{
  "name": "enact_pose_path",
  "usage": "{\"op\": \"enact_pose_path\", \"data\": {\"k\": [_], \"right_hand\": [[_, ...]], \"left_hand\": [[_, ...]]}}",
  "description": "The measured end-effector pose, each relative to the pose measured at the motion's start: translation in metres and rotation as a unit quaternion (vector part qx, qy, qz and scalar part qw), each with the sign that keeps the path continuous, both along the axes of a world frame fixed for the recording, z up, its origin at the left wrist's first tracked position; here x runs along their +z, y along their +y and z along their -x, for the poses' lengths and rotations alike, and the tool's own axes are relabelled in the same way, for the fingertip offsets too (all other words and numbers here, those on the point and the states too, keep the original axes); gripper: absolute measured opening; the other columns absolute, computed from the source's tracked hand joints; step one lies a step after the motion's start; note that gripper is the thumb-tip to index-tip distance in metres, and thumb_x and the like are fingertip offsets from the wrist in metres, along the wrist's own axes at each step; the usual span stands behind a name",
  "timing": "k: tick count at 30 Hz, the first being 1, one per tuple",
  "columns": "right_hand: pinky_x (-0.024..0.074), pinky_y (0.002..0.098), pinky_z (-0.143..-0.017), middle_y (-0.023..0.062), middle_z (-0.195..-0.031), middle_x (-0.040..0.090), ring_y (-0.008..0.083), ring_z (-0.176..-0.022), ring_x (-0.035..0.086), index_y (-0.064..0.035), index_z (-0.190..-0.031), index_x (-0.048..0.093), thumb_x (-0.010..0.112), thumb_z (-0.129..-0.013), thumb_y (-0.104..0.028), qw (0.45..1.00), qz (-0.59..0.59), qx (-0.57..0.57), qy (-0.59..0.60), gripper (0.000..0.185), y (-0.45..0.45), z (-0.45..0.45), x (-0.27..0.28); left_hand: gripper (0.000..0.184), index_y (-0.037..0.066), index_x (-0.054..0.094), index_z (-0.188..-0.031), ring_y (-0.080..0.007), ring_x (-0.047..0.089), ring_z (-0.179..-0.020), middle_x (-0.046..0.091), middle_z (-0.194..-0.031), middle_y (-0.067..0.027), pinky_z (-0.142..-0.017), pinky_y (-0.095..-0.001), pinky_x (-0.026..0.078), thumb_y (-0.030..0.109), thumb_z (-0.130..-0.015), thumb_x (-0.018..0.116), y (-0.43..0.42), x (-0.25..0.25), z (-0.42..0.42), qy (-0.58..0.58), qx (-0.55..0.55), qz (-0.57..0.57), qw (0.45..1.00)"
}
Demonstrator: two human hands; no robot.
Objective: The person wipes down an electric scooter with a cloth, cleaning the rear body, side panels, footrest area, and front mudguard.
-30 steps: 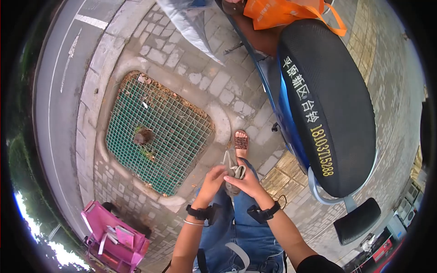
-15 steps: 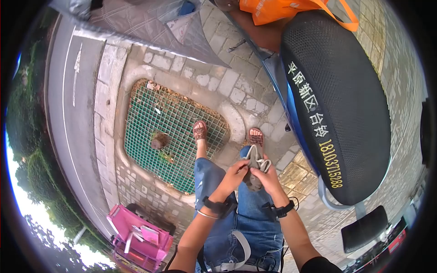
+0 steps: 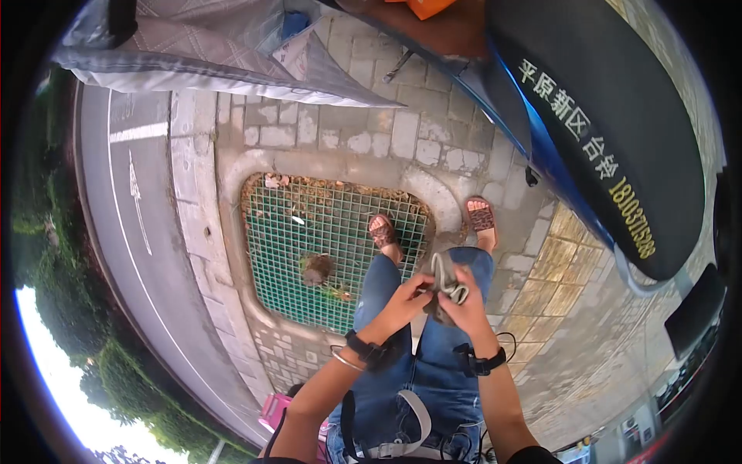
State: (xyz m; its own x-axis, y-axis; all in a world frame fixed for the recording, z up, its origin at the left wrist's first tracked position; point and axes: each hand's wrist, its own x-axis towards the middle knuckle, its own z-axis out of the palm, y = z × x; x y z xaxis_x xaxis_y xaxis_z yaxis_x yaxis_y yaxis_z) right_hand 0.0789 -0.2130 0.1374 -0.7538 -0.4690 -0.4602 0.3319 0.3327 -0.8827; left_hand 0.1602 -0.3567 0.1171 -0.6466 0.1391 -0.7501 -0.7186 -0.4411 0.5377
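Observation:
In front of my knees I hold a small bunched piece of grey-brown cloth (image 3: 440,272) with pale, thick edges that stand up in loops. Its exact kind I cannot make out. My left hand (image 3: 406,301) pinches it from the left side, fingers bent together. On the other side my right hand (image 3: 467,308) grips it, with the thumb over its near edge. The lower part of the cloth is partly hidden behind my hands. Both wrists wear black straps. My jeans (image 3: 440,379) are below the hands.
A green tree grate (image 3: 286,240) with a stump (image 3: 315,269) lies under one sandalled foot. An electric scooter with a black seat (image 3: 610,100) stands at right. A grey quilted cover (image 3: 209,46) hangs at upper left. The road (image 3: 127,232) runs along the left; something pink (image 3: 274,410) is behind me.
My view has turned, so the grate and my feet sit further right and the pink object is mostly out of sight. Both hands still grip the cloth, its pale edges slightly shifted.

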Motion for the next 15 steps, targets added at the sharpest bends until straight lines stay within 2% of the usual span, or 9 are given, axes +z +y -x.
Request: {"op": "enact_pose_path", "data": {"k": [2, 4, 6, 7, 9, 10, 12, 14, 15], "right_hand": [[0.0413, 0.0296, -0.086, 0.0114, -0.105, 0.052, 0.023, -0.097, 0.053, -0.0003, -0.119, 0.051, 0.062, -0.068, 0.004, 0.999, -0.019, -0.02, -0.031, 0.053, -0.01, -0.015, 0.015], [0.0415, 0.0297, -0.086, 0.011, -0.105, 0.053, 0.023, -0.097, 0.053, -0.0004, -0.121, 0.051, 0.06, -0.067, 0.005, 0.999, 0.0, -0.046, -0.029, 0.054, -0.015, -0.03, 0.019], [0.0415, 0.0297, -0.087, 0.0107, -0.105, 0.053, 0.0228, -0.097, 0.053, -0.0006, -0.121, 0.051, 0.06, -0.067, 0.005, 0.998, -0.007, -0.063, -0.026, 0.055, -0.015, -0.041, 0.02], [0.0415, 0.0298, -0.087, 0.0105, -0.104, 0.053, 0.0226, -0.097, 0.053, -0.0009, -0.121, 0.051, 0.059, -0.067, 0.006, 0.997, -0.014, -0.072, -0.027, 0.055, -0.013, -0.045, 0.022], [0.0414, 0.0298, -0.087, 0.0104, -0.104, 0.054, 0.0226, -0.098, 0.053, -0.0012, -0.121, 0.051, 0.059, -0.067, 0.006, 0.996, -0.021, -0.083, -0.014, 0.055, -0.01, -0.049, 0.028], [0.0414, 0.0298, -0.087, 0.0103, -0.104, 0.054, 0.0225, -0.098, 0.054, -0.0015, -0.121, 0.051, 0.059, -0.066, 0.005, 0.996, -0.025, -0.087, -0.003, 0.055, -0.008, -0.05, 0.032], [0.0413, 0.03, -0.088, 0.0105, -0.104, 0.054, 0.023, -0.099, 0.054, -0.0016, -0.121, 0.051, 0.06, -0.066, 0.005, 0.995, -0.041, -0.089, -0.016, 0.056, -0.001, -0.049, 0.038], [0.0412, 0.0303, -0.088, 0.0107, -0.104, 0.054, 0.0235, -0.1, 0.054, -0.0018, -0.121, 0.051, 0.06, -0.066, 0.005, 0.995, -0.053, -0.086, -0.028, 0.056, 0.006, -0.044, 0.031], [0.0393, 0.0311, -0.091, 0.0118, -0.109, 0.053, 0.0243, -0.103, 0.052, -0.0011, -0.12, 0.05, 0.062, -0.067, 0.005, 0.993, -0.043, -0.102, -0.029, 0.055, 0.011, -0.045, 0.023]], "left_hand": [[0.02, 0.004, 0.053, -0.109, -0.007, 0.051, -0.093, 0.053, -0.097, -0.0005, -0.08, -0.0219, 0.043, 0.004, -0.089, 0.053, -0.019, 0.008, -0.015, 0.027, -0.01, -0.037, 0.999], [0.018, 0.005, 0.056, -0.107, -0.0073, 0.051, -0.093, 0.054, -0.096, -0.0012, -0.08, -0.022, 0.043, 0.005, -0.089, 0.054, -0.034, 0.016, -0.017, 0.051, -0.052, -0.002, 0.997], [0.015, 0.005, 0.059, -0.103, -0.0084, 0.053, -0.092, 0.055, -0.095, -0.0024, -0.079, -0.0235, 0.044, 0.006, -0.089, 0.054, -0.045, 0.021, -0.009, 0.098, -0.142, 0.041, 0.984], [0.015, 0.005, 0.059, -0.103, -0.0084, 0.053, -0.092, 0.055, -0.095, -0.0024, -0.079, -0.0235, 0.044, 0.006, -0.089, 0.054, -0.053, 0.021, -0.002, 0.1, -0.149, 0.036, 0.983], [0.015, 0.004, 0.061, -0.103, -0.0104, 0.054, -0.091, 0.056, -0.097, -0.0039, -0.079, -0.0249, 0.045, 0.008, -0.09, 0.054, -0.07, 0.018, 0.023, 0.179, -0.235, 0.048, 0.954], [0.018, 0.005, 0.06, -0.106, -0.0121, 0.055, -0.091, 0.058, -0.099, -0.0042, -0.08, -0.0259, 0.046, 0.009, -0.09, 0.053, -0.079, 0.019, 0.039, 0.153, -0.236, 0.093, 0.955], [0.022, 0.006, 0.059, -0.11, -0.0117, 0.056, -0.091, 0.058, -0.103, -0.0025, -0.083, -0.0255, 0.046, 0.009, -0.09, 0.053, -0.099, 0.013, 0.07, 0.182, -0.142, 0.178, 0.957], [0.028, 0.005, 0.055, -0.118, -0.0127, 0.055, -0.09, 0.058, -0.1, -0.0016, -0.083, -0.0267, 0.045, 0.008, -0.09, 0.051, -0.129, 0.021, 0.111, 0.201, -0.107, 0.264, 0.937], [0.031, 0.004, 0.053, -0.12, -0.0129, 0.054, -0.089, 0.058, -0.101, -0.0028, -0.082, -0.0263, 0.044, 0.012, -0.091, 0.049, -0.143, 0.024, 0.128, 0.178, -0.061, 0.251, 0.95]]}}
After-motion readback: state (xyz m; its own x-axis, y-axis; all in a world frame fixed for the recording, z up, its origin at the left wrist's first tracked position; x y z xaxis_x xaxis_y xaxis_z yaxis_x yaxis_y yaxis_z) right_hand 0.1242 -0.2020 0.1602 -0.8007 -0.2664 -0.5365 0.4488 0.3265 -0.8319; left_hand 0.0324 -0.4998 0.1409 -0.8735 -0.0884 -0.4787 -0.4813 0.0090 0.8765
